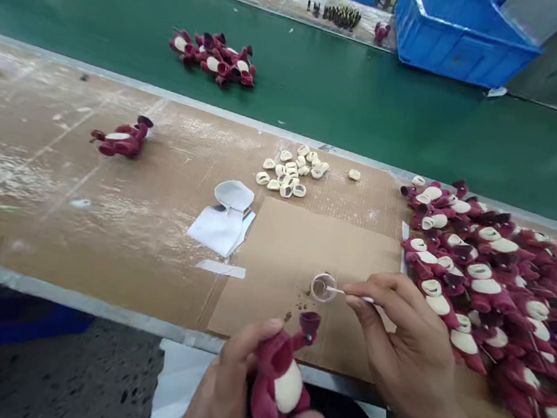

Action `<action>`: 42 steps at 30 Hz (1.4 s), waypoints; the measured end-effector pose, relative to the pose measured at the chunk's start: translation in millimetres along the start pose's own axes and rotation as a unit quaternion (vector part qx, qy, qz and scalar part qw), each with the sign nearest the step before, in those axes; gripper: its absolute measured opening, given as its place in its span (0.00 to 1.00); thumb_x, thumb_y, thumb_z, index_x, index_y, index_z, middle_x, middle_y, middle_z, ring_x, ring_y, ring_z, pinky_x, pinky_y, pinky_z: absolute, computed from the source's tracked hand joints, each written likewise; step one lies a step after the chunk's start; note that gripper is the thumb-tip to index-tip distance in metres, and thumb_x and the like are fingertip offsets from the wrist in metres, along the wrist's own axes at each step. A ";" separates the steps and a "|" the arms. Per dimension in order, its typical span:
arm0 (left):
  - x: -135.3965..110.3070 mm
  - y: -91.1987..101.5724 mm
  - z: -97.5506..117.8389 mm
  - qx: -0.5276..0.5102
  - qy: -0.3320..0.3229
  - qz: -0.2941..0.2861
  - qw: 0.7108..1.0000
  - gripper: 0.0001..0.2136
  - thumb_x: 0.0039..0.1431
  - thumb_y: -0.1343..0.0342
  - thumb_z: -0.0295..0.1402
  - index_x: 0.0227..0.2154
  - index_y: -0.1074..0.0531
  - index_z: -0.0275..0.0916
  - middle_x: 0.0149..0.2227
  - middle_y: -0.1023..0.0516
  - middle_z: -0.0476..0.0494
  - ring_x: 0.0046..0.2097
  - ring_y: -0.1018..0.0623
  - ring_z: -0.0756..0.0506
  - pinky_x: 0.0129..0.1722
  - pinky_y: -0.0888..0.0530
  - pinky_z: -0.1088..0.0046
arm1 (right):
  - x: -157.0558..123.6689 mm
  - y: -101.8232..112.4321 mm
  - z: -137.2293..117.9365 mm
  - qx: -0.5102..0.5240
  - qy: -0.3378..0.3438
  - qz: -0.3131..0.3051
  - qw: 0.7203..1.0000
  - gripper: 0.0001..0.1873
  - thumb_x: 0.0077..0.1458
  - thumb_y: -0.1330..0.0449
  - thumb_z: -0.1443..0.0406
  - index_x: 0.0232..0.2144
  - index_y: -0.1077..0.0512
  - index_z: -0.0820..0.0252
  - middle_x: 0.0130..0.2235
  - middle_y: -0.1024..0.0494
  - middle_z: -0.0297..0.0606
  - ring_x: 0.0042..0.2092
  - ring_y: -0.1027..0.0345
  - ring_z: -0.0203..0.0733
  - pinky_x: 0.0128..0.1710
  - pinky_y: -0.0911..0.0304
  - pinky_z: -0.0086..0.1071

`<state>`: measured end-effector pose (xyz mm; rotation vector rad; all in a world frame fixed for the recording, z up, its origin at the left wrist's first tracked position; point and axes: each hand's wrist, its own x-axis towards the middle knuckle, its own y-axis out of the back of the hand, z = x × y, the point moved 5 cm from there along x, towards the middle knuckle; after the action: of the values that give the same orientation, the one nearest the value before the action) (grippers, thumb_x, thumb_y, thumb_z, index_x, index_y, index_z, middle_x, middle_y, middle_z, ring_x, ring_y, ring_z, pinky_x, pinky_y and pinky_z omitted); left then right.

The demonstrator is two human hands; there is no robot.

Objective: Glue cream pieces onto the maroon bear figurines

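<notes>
My left hand (230,388) grips a maroon plush toy (279,383) with a white belly at the bottom of the view, its raised limb ending in a dark tip. My right hand (408,334) pinches a thin white swab (344,293), whose tip reaches into a small clear plastic cup (323,287) holding a little brown liquid. The cup stands on a flat cardboard sheet (300,285), with brown drips (297,308) on the card between it and the toy. Nearby, a heap of cream ring-shaped pieces (288,173) lies beyond the sheet.
A large heap of maroon plush toys (480,292) fills the right of the brown-covered bench (81,213). One toy (123,139) and white paper sheets (221,226) lie to the left. Beyond the bench run a green conveyor belt (322,93) and a blue crate (462,35).
</notes>
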<state>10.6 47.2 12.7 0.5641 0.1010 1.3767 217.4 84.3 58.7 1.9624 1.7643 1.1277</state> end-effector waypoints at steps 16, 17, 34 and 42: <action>18.1 -0.1 -15.1 0.067 0.033 0.023 0.997 0.32 0.58 0.32 0.43 0.60 0.40 0.38 0.30 0.18 0.52 0.24 0.17 0.47 0.26 0.19 0.78 | 0.4 -14.4 13.8 0.023 -0.007 0.001 1.000 0.07 0.67 0.38 0.72 0.43 0.23 0.57 0.39 0.20 0.33 0.42 0.25 0.32 0.44 0.32 0.23; 17.9 -2.6 -16.5 0.068 0.045 0.011 0.997 0.33 0.58 0.32 0.44 0.60 0.40 0.39 0.29 0.18 0.53 0.24 0.16 0.46 0.25 0.18 0.76 | -0.7 -12.4 13.2 0.024 -0.009 0.009 1.000 0.07 0.67 0.38 0.72 0.43 0.23 0.57 0.39 0.19 0.32 0.41 0.24 0.32 0.44 0.32 0.23; 14.4 -5.2 -0.9 0.089 0.029 -0.009 0.996 0.31 0.61 0.35 0.40 0.62 0.42 0.39 0.34 0.15 0.46 0.30 0.14 0.43 0.28 0.17 0.71 | -7.3 -24.0 -34.8 0.186 0.041 -0.039 0.981 0.10 0.65 0.41 0.78 0.44 0.26 0.63 0.37 0.21 0.35 0.40 0.27 0.34 0.41 0.29 0.28; 16.1 -1.7 3.1 0.116 -0.016 -0.007 0.993 0.27 0.67 0.40 0.40 0.62 0.42 0.37 0.31 0.15 0.49 0.28 0.14 0.43 0.24 0.19 0.72 | -8.7 -22.1 -41.3 0.177 0.057 -0.076 0.980 0.12 0.62 0.43 0.81 0.42 0.26 0.64 0.36 0.22 0.36 0.39 0.30 0.36 0.42 0.30 0.31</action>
<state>16.7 61.3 18.7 0.7785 0.2410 1.3509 173.3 69.1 68.2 1.9354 2.2667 0.9422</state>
